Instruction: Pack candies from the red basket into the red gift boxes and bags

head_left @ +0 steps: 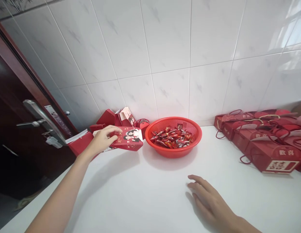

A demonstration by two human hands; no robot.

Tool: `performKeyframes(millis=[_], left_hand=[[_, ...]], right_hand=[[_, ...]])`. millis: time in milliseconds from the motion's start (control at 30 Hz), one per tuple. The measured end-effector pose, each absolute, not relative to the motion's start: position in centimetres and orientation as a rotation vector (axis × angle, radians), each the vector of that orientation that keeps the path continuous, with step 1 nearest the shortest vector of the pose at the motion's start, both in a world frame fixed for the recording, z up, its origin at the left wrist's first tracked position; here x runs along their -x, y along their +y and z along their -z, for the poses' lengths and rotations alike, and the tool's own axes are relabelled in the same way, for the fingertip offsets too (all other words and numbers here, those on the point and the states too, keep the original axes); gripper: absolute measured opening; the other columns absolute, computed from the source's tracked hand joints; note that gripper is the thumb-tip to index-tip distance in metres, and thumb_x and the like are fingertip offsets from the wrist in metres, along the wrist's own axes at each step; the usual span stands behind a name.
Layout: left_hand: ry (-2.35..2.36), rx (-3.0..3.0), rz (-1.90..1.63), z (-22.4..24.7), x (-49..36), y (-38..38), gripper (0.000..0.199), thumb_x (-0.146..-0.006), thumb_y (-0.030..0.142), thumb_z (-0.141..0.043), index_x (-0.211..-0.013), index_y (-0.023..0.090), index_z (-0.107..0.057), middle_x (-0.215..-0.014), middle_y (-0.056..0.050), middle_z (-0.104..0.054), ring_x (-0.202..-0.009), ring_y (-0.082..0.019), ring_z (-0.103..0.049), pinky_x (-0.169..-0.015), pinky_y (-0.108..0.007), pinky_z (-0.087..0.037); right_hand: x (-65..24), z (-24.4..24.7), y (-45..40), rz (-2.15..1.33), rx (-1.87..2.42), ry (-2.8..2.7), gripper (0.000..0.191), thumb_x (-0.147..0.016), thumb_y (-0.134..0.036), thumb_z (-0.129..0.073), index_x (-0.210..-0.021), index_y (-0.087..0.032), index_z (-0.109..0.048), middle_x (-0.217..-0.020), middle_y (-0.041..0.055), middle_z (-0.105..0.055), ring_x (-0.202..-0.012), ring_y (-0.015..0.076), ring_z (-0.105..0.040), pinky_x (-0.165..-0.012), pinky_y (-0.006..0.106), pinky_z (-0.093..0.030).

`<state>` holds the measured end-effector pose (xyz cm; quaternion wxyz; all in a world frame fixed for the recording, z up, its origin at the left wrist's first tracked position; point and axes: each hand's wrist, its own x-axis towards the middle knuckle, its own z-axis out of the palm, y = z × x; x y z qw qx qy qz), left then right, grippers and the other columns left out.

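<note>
My left hand (105,138) is closed on a red gift box (129,137) printed with cartoon figures and gold characters. That box is tilted a little above the table, beside a pile of other red boxes (108,118). Over the white table, my right hand (208,199) is held with its fingers apart and holds nothing. Between and beyond my hands stands a red plastic basket (150,144) containing many red-wrapped candies (173,137).
Rows of red boxes with cord handles (274,152) cover the right side of the white table (145,200). A tiled wall (170,94) runs along the back. At the left is a dark door with a metal handle (31,124).
</note>
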<state>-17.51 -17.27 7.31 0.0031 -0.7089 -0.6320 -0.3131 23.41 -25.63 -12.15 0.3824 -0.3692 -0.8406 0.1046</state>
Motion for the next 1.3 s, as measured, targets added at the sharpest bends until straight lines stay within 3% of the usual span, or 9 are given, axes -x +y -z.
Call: performKeyframes(millis=[333,500,600,667,800,900,1067,1200,1300], left_hand=[[-1.417,2.681,0.58,-8.3,8.0,-24.2,0.04,-0.093,0.023,-0.046,-0.125,0.031,-0.068,-0.158,-0.003,-0.04,-0.13,-0.028,-0.055,-0.1,-0.036,-0.052],[-1.157,2.92,0.543,-8.2,4.2,-25.3,0.049,-0.093,0.015,-0.049,-0.137,0.034,-0.058,-0.161,-0.002,-0.034,-0.137,-0.027,-0.049,-0.104,-0.036,-0.051],[-1.078,3.065,0.565,-7.3,2.4,-25.0,0.052,-0.093,0.017,-0.053,-0.143,0.033,-0.051,-0.157,-0.006,-0.041,-0.134,-0.026,-0.052,-0.105,-0.036,-0.051],[-1.118,3.133,0.653,-6.4,1.5,-24.3,0.052,-0.094,0.023,-0.056,-0.145,0.031,-0.049,-0.151,-0.008,-0.05,-0.127,-0.024,-0.059,-0.103,-0.036,-0.053],[-1.445,3.224,0.953,-4.9,0.4,-22.3,0.044,-0.094,0.039,-0.059,-0.136,0.025,-0.058,-0.122,-0.007,-0.071,-0.101,-0.021,-0.071,-0.086,-0.031,-0.06],[-1.583,3.22,1.12,-4.2,0.1,-21.3,0.033,-0.091,0.043,-0.062,-0.116,0.021,-0.07,-0.112,-0.006,-0.074,-0.101,-0.023,-0.071,-0.084,-0.03,-0.059],[-1.497,3.272,1.147,-3.6,-0.3,-22.0,0.025,-0.093,0.037,-0.06,-0.112,0.021,-0.065,-0.091,-0.003,-0.074,-0.082,-0.018,-0.071,-0.074,-0.028,-0.059],[-1.091,3.204,1.119,-3.1,-0.3,-23.4,0.025,-0.099,0.022,-0.046,-0.088,0.02,-0.068,-0.098,-0.007,-0.073,-0.089,-0.018,-0.07,-0.076,-0.027,-0.057],[-0.92,3.147,1.097,-2.5,-0.2,-24.0,0.03,-0.099,0.014,-0.043,-0.1,0.022,-0.072,-0.112,-0.007,-0.073,-0.097,-0.017,-0.071,-0.081,-0.026,-0.057]], right_hand=[[-22.5,9.3,-25.2,-0.931,1.018,-1.832,0.048,-0.096,-0.049,-0.05,-0.137,-0.026,-0.041,-0.089,0.0038,-0.067,-0.084,0.0216,-0.067,-0.083,0.04,-0.055],[-21.9,7.8,-24.9,-1.124,0.979,-1.659,0.073,-0.088,-0.056,-0.062,-0.146,-0.026,-0.03,-0.112,0.0085,-0.066,-0.094,0.0227,-0.064,-0.088,0.041,-0.053],[-21.9,7.5,-24.5,-1.188,0.89,-1.69,0.073,-0.083,-0.051,-0.071,-0.144,-0.028,-0.038,-0.138,0.0099,-0.057,-0.103,0.0229,-0.063,-0.093,0.041,-0.051],[-21.9,7.7,-24.1,-1.241,0.833,-1.736,0.065,-0.081,-0.047,-0.074,-0.137,-0.026,-0.049,-0.136,0.0085,-0.06,-0.106,0.0241,-0.063,-0.093,0.041,-0.051],[-22.0,8.3,-23.3,-1.276,0.839,-1.727,0.058,-0.078,-0.044,-0.077,-0.128,-0.023,-0.058,-0.124,0.0072,-0.068,-0.103,0.0254,-0.065,-0.088,0.04,-0.053],[-22.3,8.6,-22.9,-1.132,0.924,-1.727,0.053,-0.079,-0.044,-0.076,-0.125,-0.023,-0.058,-0.123,0.008,-0.068,-0.1,0.0251,-0.066,-0.089,0.041,-0.053],[-22.8,9.1,-22.8,-0.915,0.958,-1.731,0.045,-0.084,-0.037,-0.069,-0.124,-0.023,-0.055,-0.123,0.009,-0.066,-0.109,0.0256,-0.063,-0.097,0.043,-0.052],[-22.8,9.7,-23.0,-0.854,0.917,-1.73,0.05,-0.085,-0.031,-0.068,-0.131,-0.024,-0.05,-0.134,0.0105,-0.058,-0.118,0.0252,-0.06,-0.103,0.043,-0.049],[-22.7,10.1,-23.0,-0.869,0.889,-1.752,0.052,-0.086,-0.025,-0.065,-0.134,-0.025,-0.046,-0.139,0.0106,-0.055,-0.122,0.0242,-0.059,-0.106,0.041,-0.047]])
